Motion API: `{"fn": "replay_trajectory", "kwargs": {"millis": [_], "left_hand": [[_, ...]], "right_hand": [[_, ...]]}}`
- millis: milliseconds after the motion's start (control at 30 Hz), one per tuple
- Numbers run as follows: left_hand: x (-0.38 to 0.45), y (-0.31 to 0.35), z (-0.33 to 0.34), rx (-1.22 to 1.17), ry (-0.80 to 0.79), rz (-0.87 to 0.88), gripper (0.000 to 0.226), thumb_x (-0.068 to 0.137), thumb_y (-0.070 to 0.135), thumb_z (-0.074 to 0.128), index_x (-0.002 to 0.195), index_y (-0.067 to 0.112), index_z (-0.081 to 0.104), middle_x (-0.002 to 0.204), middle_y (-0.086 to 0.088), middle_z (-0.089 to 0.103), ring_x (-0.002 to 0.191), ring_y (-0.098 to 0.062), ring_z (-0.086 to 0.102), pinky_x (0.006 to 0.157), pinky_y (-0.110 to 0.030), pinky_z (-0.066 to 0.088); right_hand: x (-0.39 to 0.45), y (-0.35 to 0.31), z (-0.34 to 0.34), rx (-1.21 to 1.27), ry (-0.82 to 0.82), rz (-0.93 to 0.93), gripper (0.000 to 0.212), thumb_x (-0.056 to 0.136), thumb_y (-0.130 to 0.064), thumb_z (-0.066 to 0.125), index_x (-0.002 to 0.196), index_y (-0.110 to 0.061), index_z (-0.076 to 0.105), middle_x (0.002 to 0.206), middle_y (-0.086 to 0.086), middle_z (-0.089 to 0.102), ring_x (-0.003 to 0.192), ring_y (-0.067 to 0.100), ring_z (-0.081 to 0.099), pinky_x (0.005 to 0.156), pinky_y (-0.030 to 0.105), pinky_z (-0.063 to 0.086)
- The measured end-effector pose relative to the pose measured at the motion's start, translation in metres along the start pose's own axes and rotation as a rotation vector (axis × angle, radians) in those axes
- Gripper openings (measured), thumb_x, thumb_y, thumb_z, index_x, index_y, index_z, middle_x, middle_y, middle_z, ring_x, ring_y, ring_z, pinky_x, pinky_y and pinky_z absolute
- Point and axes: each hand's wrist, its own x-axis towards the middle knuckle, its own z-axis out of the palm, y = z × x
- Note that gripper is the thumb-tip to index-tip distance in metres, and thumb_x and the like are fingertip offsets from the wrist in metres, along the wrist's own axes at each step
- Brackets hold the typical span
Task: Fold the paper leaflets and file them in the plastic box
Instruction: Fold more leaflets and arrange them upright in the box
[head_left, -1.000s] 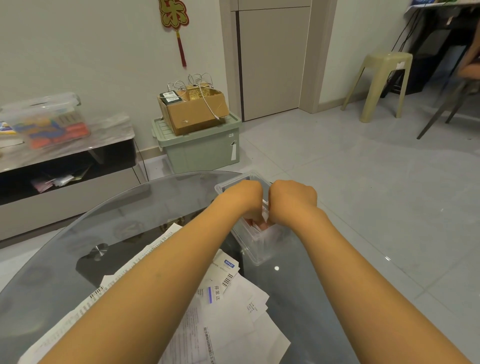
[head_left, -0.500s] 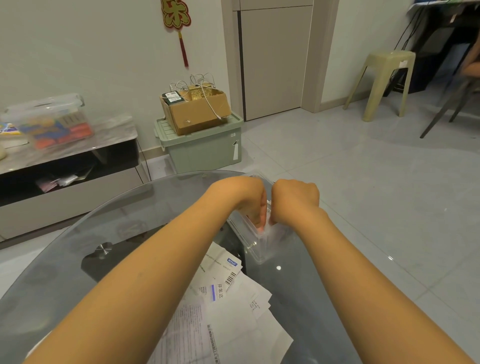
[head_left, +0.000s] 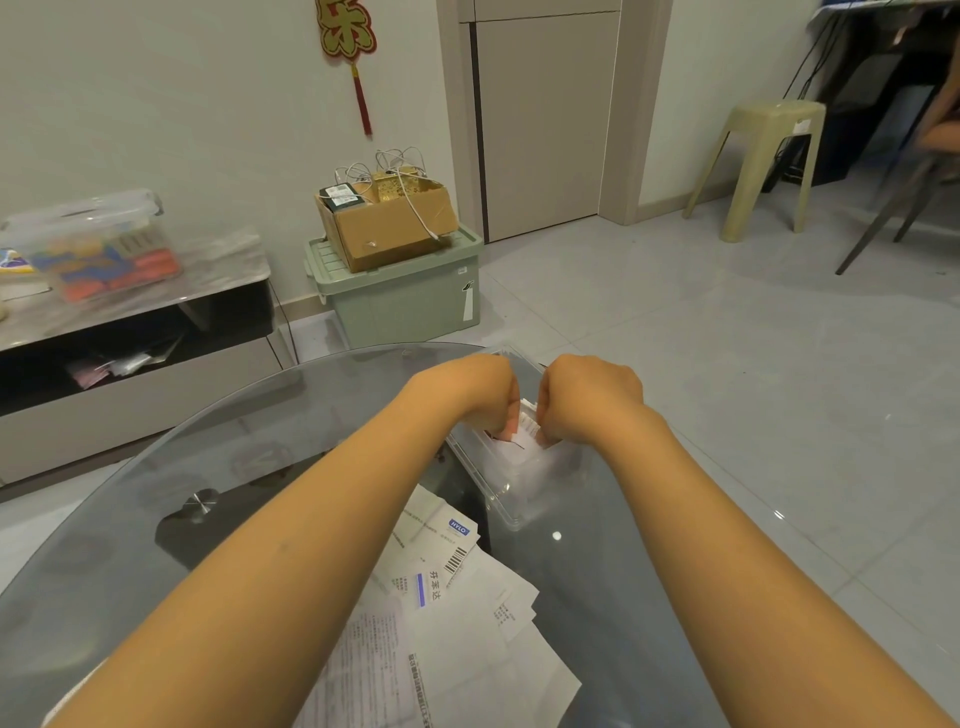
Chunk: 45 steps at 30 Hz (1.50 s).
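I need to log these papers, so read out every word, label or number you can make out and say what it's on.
"HYLO": blue label on a leaflet on the glass table.
"芬苯达", roughly: beside a blue bar on the leaflet below.
Barcode digits and the body print on these leaflets: too small.
Folded leaflet in the plastic box: print unreadable.
Red wall ornament: one gold character, cut off.

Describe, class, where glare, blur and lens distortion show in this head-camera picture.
Head view: a small glare spot sits on the glass table; the lidded box of colourful items at far left is smeared; the door frame leans from wide-angle distortion; the leaflets stay sharp.
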Motion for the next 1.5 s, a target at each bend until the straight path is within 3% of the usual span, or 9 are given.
{"fn": "replay_trajectory", "kwargs": {"millis": [100, 267, 533, 633, 800, 967, 1133, 1400, 1500], "left_hand": [[0.002, -0.005, 0.003, -0.023, 0.030, -0.026, 0.014, 0.086, 0.009, 0.061, 0.086, 0.021, 0.069, 0.076, 0.011, 0.061, 0.090, -0.017, 0.059, 0.090, -0.032, 0.050], [0.004, -0.006, 0.003, -0.002, 0.022, -0.040, 0.016, 0.085, 0.013, 0.065, 0.101, 0.014, 0.071, 0.107, -0.003, 0.069, 0.102, -0.022, 0.062, 0.090, -0.033, 0.051], [0.000, -0.008, 0.002, -0.027, -0.028, -0.013, 0.016, 0.088, 0.008, 0.058, 0.098, 0.012, 0.071, 0.089, 0.003, 0.062, 0.084, -0.014, 0.055, 0.080, -0.026, 0.044], [0.000, -0.007, 0.003, -0.023, -0.030, -0.006, 0.018, 0.087, 0.008, 0.058, 0.099, 0.013, 0.071, 0.091, 0.002, 0.064, 0.084, -0.014, 0.056, 0.077, -0.024, 0.043], [0.000, -0.010, 0.002, -0.028, -0.025, -0.027, 0.017, 0.085, 0.018, 0.066, 0.101, 0.017, 0.072, 0.105, 0.000, 0.070, 0.096, -0.019, 0.063, 0.085, -0.028, 0.050], [0.000, -0.008, -0.002, 0.025, -0.087, -0.030, 0.020, 0.086, 0.026, 0.065, 0.104, 0.024, 0.070, 0.110, 0.003, 0.066, 0.095, -0.017, 0.058, 0.085, -0.028, 0.048], [0.001, -0.007, -0.002, 0.066, -0.119, -0.035, 0.025, 0.082, 0.032, 0.070, 0.105, 0.022, 0.069, 0.109, 0.005, 0.064, 0.105, -0.020, 0.058, 0.088, -0.030, 0.046], [0.007, -0.002, 0.010, 0.152, -0.102, -0.048, 0.028, 0.087, 0.022, 0.065, 0.113, 0.011, 0.066, 0.115, -0.005, 0.065, 0.096, -0.022, 0.057, 0.077, -0.029, 0.044], [0.009, 0.004, 0.013, 0.206, -0.123, -0.067, 0.029, 0.086, 0.024, 0.066, 0.112, 0.010, 0.064, 0.096, -0.005, 0.060, 0.090, -0.023, 0.055, 0.080, -0.030, 0.045]], "right_hand": [[0.001, 0.000, -0.001, 0.019, 0.010, -0.002, 0.028, 0.076, -0.020, 0.069, 0.103, -0.023, 0.063, 0.103, -0.001, 0.065, 0.084, 0.022, 0.053, 0.073, 0.026, 0.035], [0.001, 0.000, -0.001, 0.031, 0.026, -0.015, 0.030, 0.074, -0.027, 0.073, 0.102, -0.023, 0.064, 0.102, -0.001, 0.066, 0.096, 0.023, 0.057, 0.077, 0.027, 0.036], [-0.006, 0.000, -0.008, 0.065, -0.102, -0.112, 0.030, 0.076, -0.040, 0.071, 0.102, -0.025, 0.070, 0.105, -0.001, 0.058, 0.114, 0.022, 0.034, 0.101, 0.032, 0.035], [-0.009, 0.002, -0.011, 0.078, -0.224, -0.115, 0.038, 0.079, -0.047, 0.067, 0.107, -0.022, 0.067, 0.093, -0.001, 0.047, 0.112, 0.023, 0.031, 0.097, 0.031, 0.031], [-0.002, -0.003, -0.003, 0.011, -0.258, -0.081, 0.056, 0.069, -0.064, 0.068, 0.104, -0.021, 0.064, 0.098, -0.005, 0.053, 0.106, 0.022, 0.033, 0.090, 0.033, 0.026], [0.005, -0.009, 0.012, -0.083, -0.109, -0.044, 0.024, 0.076, -0.047, 0.068, 0.080, -0.026, 0.056, 0.075, -0.008, 0.042, 0.118, 0.023, 0.032, 0.098, 0.038, 0.022], [0.005, -0.009, 0.013, -0.102, -0.063, -0.039, 0.036, 0.073, -0.050, 0.070, 0.064, -0.024, 0.046, 0.072, -0.008, 0.041, 0.115, 0.021, 0.033, 0.096, 0.037, 0.022], [0.007, -0.011, 0.019, -0.131, -0.015, -0.046, 0.025, 0.078, -0.044, 0.067, 0.074, -0.025, 0.050, 0.071, -0.007, 0.041, 0.113, 0.022, 0.033, 0.095, 0.038, 0.022], [0.005, -0.013, 0.018, -0.148, -0.022, -0.042, 0.032, 0.079, -0.044, 0.066, 0.066, -0.024, 0.044, 0.070, -0.006, 0.039, 0.114, 0.021, 0.033, 0.094, 0.037, 0.023]]}}
